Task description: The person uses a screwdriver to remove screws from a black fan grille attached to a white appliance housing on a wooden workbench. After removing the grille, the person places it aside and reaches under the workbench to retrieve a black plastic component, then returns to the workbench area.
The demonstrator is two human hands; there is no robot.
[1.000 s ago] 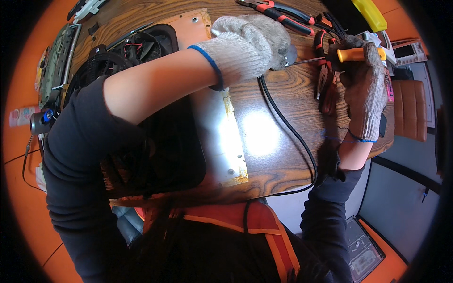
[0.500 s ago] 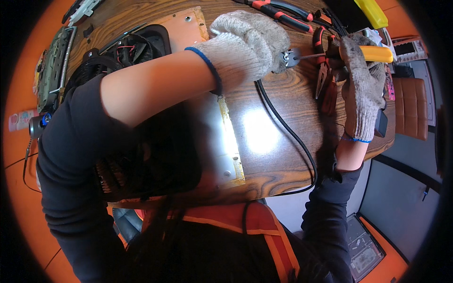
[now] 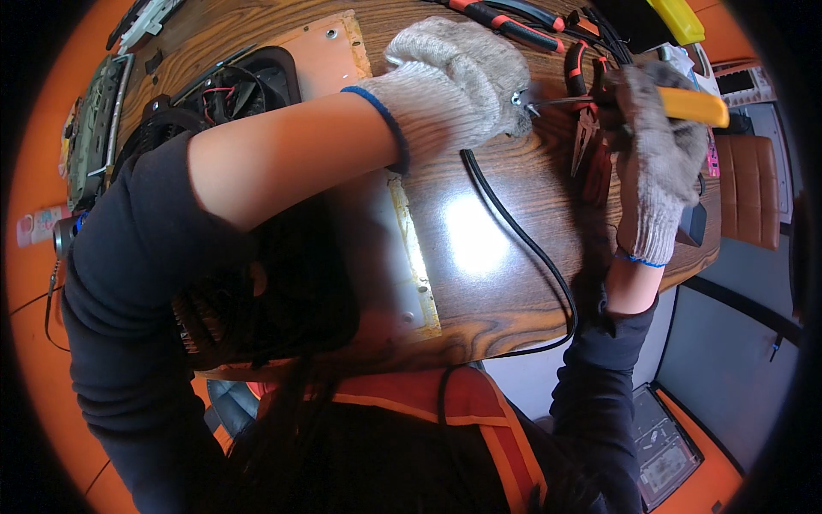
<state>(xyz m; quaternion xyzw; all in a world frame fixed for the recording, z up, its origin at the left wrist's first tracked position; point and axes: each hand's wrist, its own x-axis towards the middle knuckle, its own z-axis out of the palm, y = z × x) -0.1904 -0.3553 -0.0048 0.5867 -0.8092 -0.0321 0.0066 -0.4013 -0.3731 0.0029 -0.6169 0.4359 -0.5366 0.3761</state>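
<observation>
Right hand [image 3: 655,128] clamped on screwdriver [image 3: 682,104], probably light, stiff, best held by handle [image 3: 706,109]; left hand [image 3: 462,79] closed round metal part [image 3: 517,99]

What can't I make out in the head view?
Head view:
Small silver metal piece: partly hidden by the white-gloved left hand.
Yellow-handled screwdriver: tip contact too small to tell.
Black plastic housing: insides partly covered by left forearm, shadow.
Red-and-black pliers: far end cut off by top edge.
</observation>
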